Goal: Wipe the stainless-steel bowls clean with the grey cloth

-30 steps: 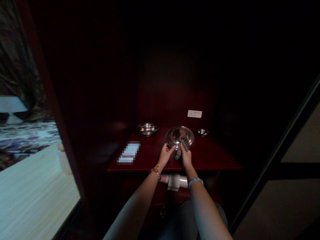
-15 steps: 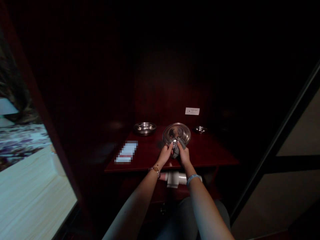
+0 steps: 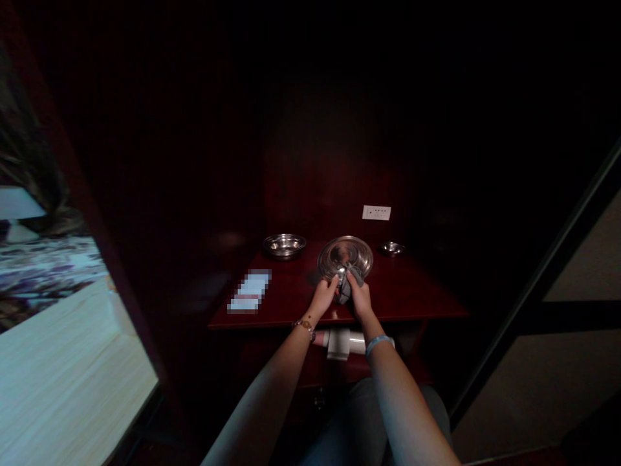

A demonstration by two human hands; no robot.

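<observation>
A round, shiny metal dish (image 3: 345, 248) with ringed sides is tilted up over the red-brown desk, its face turned partly toward me. My left hand (image 3: 325, 298) is closed on the dish's near edge, thumb on top. Bunched against the same edge is a grey cloth (image 3: 343, 294), gripped by my right hand (image 3: 359, 294). Both thumbs lie close together near a bright spot on the metal. The fingers under the dish and cloth are mostly hidden.
Metal bowls (image 3: 284, 246) sit at the back left, and a smaller metal bowl (image 3: 392, 248) at the back right. A blurred-out pale rectangle (image 3: 250, 291) lies on the desk (image 3: 407, 298). Below is a white roll (image 3: 358, 342). A wall socket (image 3: 376, 213) is behind.
The whole view has shifted slightly, so things appear a little further right and higher. Both hands keep their hold on the dish and cloth, with little other visible movement.
</observation>
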